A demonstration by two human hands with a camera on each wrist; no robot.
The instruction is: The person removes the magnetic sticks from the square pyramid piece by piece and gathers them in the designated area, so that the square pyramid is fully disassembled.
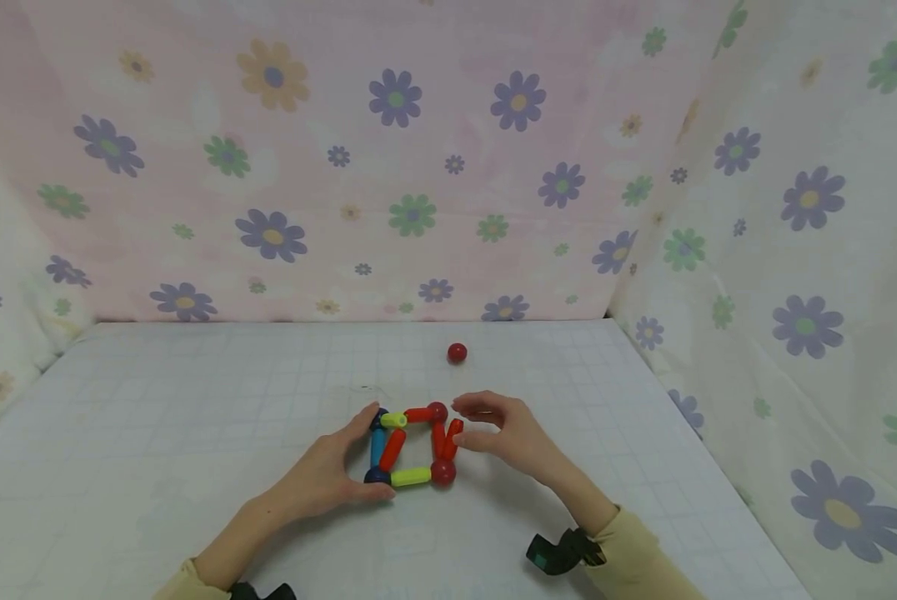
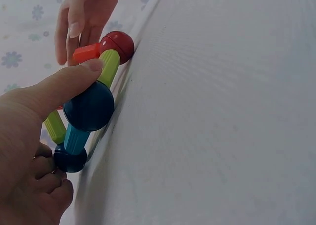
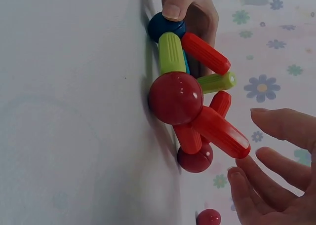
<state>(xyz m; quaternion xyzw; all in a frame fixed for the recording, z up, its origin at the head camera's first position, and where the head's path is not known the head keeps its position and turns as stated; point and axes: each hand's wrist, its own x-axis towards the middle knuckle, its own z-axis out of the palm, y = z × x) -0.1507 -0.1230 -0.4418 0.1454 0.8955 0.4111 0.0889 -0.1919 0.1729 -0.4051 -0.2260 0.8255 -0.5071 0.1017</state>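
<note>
Rod-and-ball frame (image 1: 411, 477): on table (image 1: 193, 400), between hands.
Left hand (image 1: 317, 482): 9 o'clock; fingers pinch across blue balls (image 2: 89, 106), presumably for steadiness.
Right hand (image 1: 514, 437): 3 o'clock; fingers spread beside raised red rod (image 3: 222, 131), contact unclear.
Loose red ball (image 1: 458, 353): 1 o'clock, apart.

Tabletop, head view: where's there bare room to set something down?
Bare: the tabletop left of the left hand, and between the loose red ball and the tabletop's right edge. Crowded: the middle, where that hand and the right hand flank the rod frame.
</note>
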